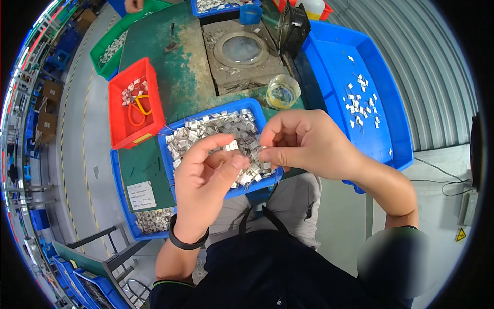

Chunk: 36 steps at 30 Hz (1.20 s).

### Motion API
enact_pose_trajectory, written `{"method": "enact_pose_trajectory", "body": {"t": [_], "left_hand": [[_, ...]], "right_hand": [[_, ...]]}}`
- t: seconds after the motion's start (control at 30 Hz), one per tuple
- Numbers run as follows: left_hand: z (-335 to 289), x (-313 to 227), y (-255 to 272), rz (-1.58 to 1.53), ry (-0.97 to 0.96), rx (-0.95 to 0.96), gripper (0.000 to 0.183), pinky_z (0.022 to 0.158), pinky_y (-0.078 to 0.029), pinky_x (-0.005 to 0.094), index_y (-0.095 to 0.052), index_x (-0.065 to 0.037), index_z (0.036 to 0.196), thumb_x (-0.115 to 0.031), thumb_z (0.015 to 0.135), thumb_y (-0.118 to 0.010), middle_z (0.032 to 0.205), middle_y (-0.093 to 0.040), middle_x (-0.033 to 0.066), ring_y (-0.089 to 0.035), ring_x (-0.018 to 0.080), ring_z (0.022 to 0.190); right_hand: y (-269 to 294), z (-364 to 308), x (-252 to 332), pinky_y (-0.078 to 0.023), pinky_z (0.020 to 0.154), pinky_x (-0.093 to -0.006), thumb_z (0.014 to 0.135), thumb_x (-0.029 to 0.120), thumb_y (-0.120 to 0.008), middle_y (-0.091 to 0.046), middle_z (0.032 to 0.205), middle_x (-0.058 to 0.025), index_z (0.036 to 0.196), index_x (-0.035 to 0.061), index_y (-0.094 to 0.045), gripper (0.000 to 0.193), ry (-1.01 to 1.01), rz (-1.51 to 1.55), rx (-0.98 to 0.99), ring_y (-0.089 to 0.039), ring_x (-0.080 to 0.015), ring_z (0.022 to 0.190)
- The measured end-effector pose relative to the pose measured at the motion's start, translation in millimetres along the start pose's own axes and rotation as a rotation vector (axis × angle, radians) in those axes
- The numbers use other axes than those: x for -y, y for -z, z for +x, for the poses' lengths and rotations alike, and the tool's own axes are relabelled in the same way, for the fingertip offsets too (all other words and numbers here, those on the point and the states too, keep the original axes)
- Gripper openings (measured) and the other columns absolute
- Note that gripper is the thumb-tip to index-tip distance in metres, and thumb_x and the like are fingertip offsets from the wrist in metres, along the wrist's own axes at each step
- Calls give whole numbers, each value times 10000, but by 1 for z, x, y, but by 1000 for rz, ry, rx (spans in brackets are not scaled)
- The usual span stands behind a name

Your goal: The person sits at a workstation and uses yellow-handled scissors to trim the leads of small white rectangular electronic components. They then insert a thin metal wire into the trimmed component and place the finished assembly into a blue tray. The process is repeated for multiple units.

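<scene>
Both hands are raised over a blue bin (256,106) heaped with small white rectangular components (193,133) that have thin wire leads. My left hand (201,177), with a black band at its wrist, is closed around one white component (231,146), which shows between the index finger and thumb tips. Just across from it, my right hand (309,141) pinches thumb against index finger. Something small and pale shows at that pinch, too little to name. The two hands' fingertips are a short gap apart.
A red bin (117,116) holds components and orange-and-yellow-handled scissors (138,109). Behind stand a round glass plate (241,50) set in a worn block, a jar of yellowish liquid (282,92) and a black fan (292,28). Right, a large blue tray (329,64) holds scattered components. Another person's hand (135,5) appears far left.
</scene>
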<state>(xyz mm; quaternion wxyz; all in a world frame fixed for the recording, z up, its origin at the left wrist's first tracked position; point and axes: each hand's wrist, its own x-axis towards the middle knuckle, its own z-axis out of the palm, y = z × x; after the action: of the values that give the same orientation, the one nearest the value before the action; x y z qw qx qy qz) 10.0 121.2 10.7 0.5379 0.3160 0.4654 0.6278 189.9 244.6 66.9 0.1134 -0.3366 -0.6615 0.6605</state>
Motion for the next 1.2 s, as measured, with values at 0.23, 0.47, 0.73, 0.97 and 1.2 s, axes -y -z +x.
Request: {"method": "enact_pose_trajectory", "body": {"t": [0.23,0.47,0.73,0.97,1.2], "left_hand": [[3,-6,-10,26,36,27,406,745,-517,236,-533,1,1263,35,893,-698,982,-708,120,-648,109,889],[2,-10,-13,45,99,36,472,828,-541,275,-507,28,1290,94,860,-691,974,-706,158,-683,172,905],[1,-14,-8,91,105,75,441,730,-510,220,-519,6,1287,53,885,-694,956,-705,108,-644,100,867],[-2,-14,-3,125,73,45,358,748,-512,245,-540,0,1276,22,931,-636,945,-700,105,-649,113,858],[-25,-7,9,311,16,32,192,748,-513,248,-607,16,1167,-35,982,-592,949,-659,81,-657,125,842]], "right_hand": [[3,-2,2,-507,620,-198,902,54,-718,-677,847,-9,998,-8,-690,118,38,-68,-5,-619,-46,730],[2,-1,-3,-499,660,-235,877,85,-720,-694,815,-43,979,-23,-687,152,98,-76,-11,-605,-58,729],[8,-5,3,-486,644,-244,880,79,-708,-692,817,-43,995,-7,-701,143,55,-132,65,-594,-69,710],[11,-4,1,-508,661,-218,928,93,-700,-690,892,-21,1066,-7,-703,171,86,-186,63,-628,-62,784],[33,-9,7,-530,722,-317,897,87,-667,-700,900,-120,1014,2,-685,146,299,-412,-127,-683,-206,817]]}}
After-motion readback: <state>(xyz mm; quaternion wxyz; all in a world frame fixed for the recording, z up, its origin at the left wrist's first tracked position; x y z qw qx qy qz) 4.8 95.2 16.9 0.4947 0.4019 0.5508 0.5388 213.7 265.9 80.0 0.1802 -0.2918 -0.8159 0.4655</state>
